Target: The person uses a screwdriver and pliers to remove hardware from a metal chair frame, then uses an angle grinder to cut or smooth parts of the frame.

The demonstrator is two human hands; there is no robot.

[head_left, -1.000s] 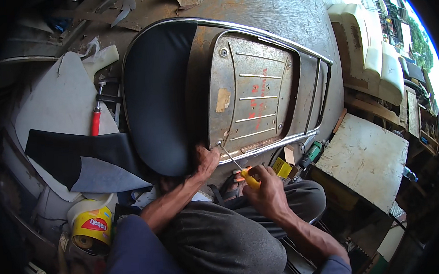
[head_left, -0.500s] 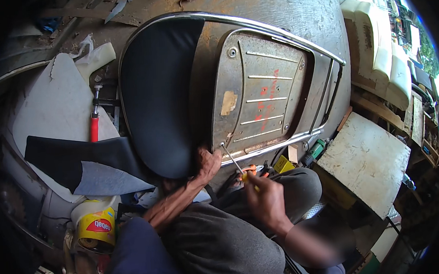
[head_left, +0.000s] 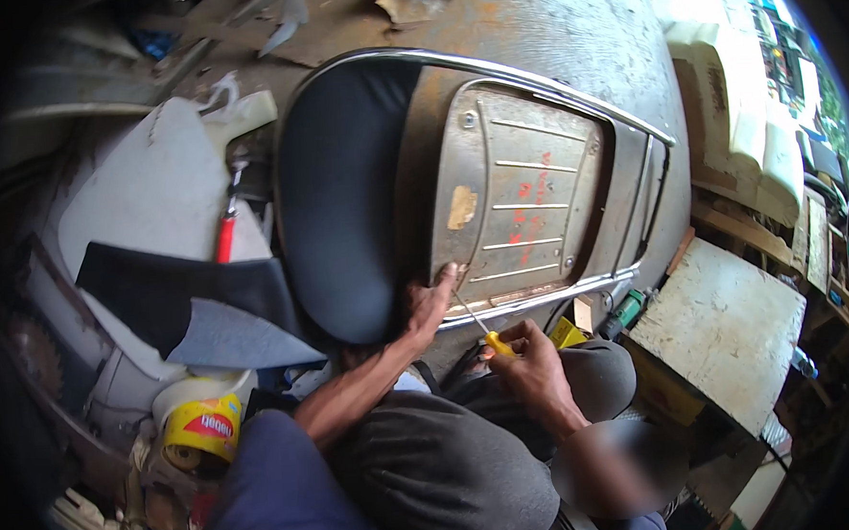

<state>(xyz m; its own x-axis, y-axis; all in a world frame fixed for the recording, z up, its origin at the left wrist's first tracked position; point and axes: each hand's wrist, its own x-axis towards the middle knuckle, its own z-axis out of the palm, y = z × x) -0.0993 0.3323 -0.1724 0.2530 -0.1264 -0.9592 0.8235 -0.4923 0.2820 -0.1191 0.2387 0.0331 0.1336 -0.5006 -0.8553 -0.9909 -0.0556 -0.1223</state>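
Observation:
A chair with a chrome tube frame point(head_left: 530, 79) lies with the bare metal underside of its seat point(head_left: 526, 178) facing up. Its black padded backrest point(head_left: 344, 202) is on the left. My left hand point(head_left: 430, 305) is closed round the seat's near left corner, one fingertip resting on the metal by a corner fixing spot; its other fingers are partly hidden. In my right hand point(head_left: 538, 369) is a screwdriver with a yellow handle point(head_left: 499, 344). Its thin shaft slants up-left to that same corner, the tip close to my left fingertip. Whether the tip touches a screw is hidden.
Left of the chair lie a red-handled clamp point(head_left: 225, 239), a black sheet of material point(head_left: 185, 282) and a yellow tin point(head_left: 203, 428). A green power tool point(head_left: 625, 310) and a yellow box point(head_left: 567, 333) lie near my knee. A worn white-topped box point(head_left: 720, 321) stands right.
The view has shifted, so the chair appears farther right and lower. My left fingertip has come onto the corner fixing spot beside the screwdriver tip. My right hand still grips the screwdriver.

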